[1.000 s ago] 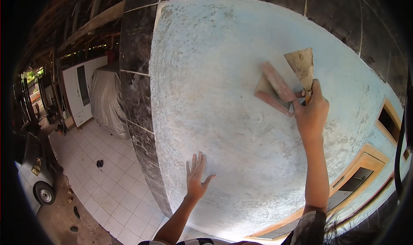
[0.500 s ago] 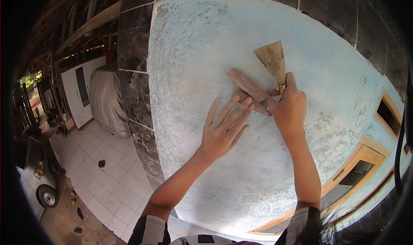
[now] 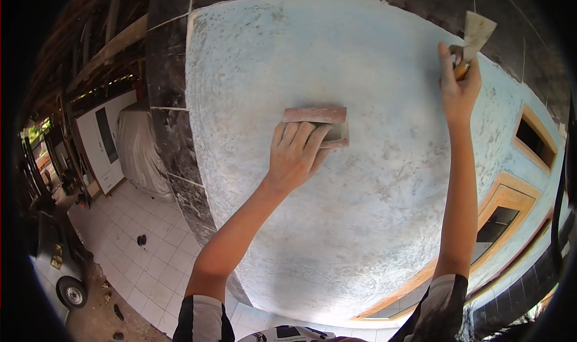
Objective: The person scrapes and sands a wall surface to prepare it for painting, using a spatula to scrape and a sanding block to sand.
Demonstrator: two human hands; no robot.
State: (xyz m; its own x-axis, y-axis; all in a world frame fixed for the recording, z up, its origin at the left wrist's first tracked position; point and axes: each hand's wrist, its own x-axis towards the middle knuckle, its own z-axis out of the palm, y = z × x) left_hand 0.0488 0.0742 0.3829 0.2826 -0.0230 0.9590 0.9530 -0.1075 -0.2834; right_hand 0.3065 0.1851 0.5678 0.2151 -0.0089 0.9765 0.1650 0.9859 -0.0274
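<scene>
The left hand [image 3: 296, 156] presses a reddish block [image 3: 317, 124] flat against the pale blue wall [image 3: 360, 192], fingers closed over it, its long axis level. The right hand [image 3: 458, 85], raised well apart, grips a scraper [image 3: 476, 33], blade pointing up and right, seemingly touching the wall.

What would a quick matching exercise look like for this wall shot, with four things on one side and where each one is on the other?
Things:
1. left hand
2. right hand
3. covered car
4. window frame

Places:
A. far left, on the tiled floor
B. lower right, set in the wall
C. middle of the wall, on the reddish block
D. top right, closed on the scraper

Pairs: 1-C, 2-D, 3-A, 4-B
</scene>
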